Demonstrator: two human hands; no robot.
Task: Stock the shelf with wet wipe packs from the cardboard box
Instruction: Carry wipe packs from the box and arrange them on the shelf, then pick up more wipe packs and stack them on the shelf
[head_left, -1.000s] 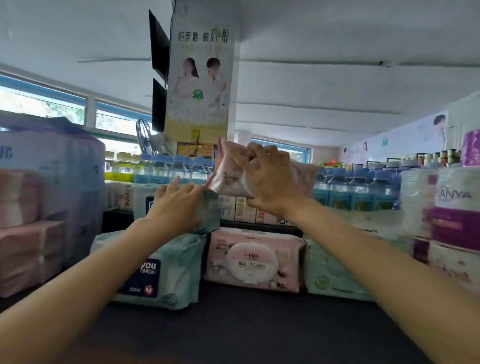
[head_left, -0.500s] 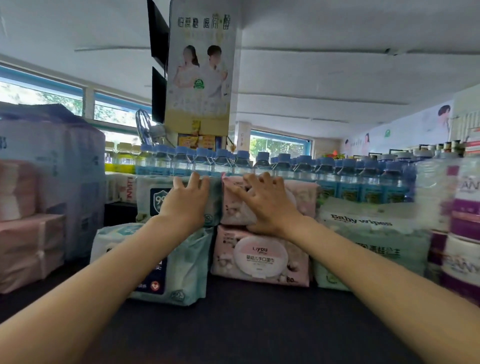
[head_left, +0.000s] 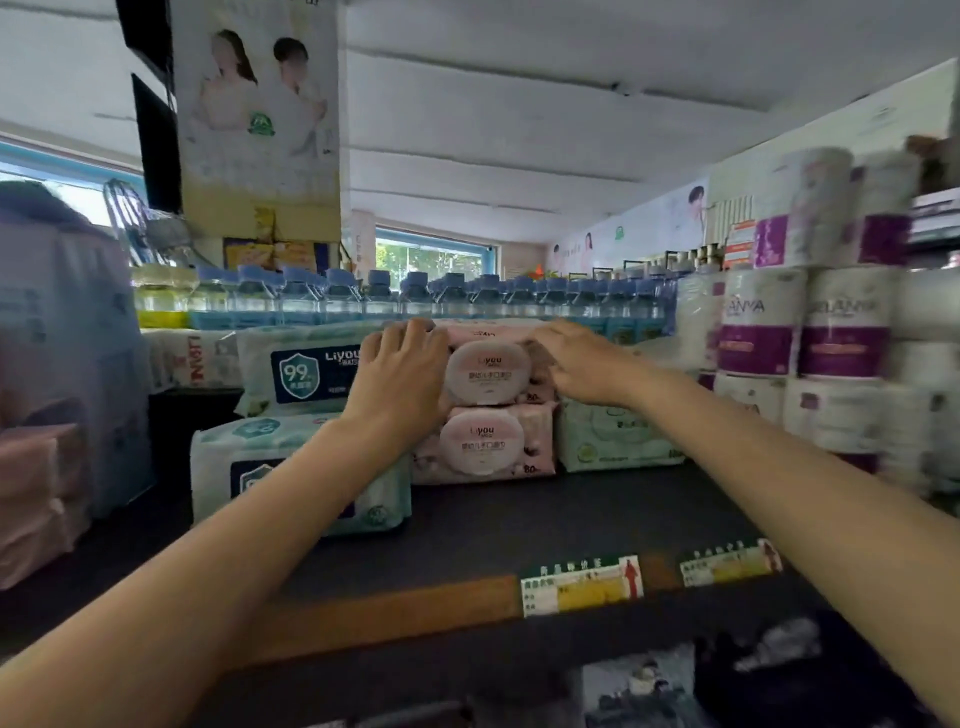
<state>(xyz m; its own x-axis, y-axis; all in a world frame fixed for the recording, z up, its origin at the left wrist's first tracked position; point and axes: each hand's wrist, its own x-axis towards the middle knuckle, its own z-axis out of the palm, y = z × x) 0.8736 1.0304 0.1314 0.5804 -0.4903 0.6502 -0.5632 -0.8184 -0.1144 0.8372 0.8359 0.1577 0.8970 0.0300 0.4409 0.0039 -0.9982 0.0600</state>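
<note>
Head view: your left hand (head_left: 402, 371) is flat against the left end of the upper pink wet wipe pack (head_left: 491, 364), fingers spread and laid over its top corner, pressing rather than gripping. Your right hand (head_left: 584, 364) comes in from three o'clock, fingers apart and draped across the right end of that same pack, so it sits pinned between both palms. That pack rests directly on top of a lower pink pack (head_left: 485, 444), round lid facing you on each, the two stacked square at twelve o'clock on the dark shelf (head_left: 519, 519).

At nine o'clock of the stack you have a pale green pack with a blue 99 label (head_left: 301, 366), lying on another green pack (head_left: 260, 467) that your left forearm partly covers. At three o'clock, touching the lower pink pack, a mint pack (head_left: 613, 441) stands on the shelf. Behind everything runs a row of blue-capped water bottles (head_left: 467, 301). Far right, purple-banded paper rolls (head_left: 805, 332) are stacked up. Along the shelf's front edge at five o'clock sit two price tags (head_left: 582, 584). The cardboard box isn't in sight.
</note>
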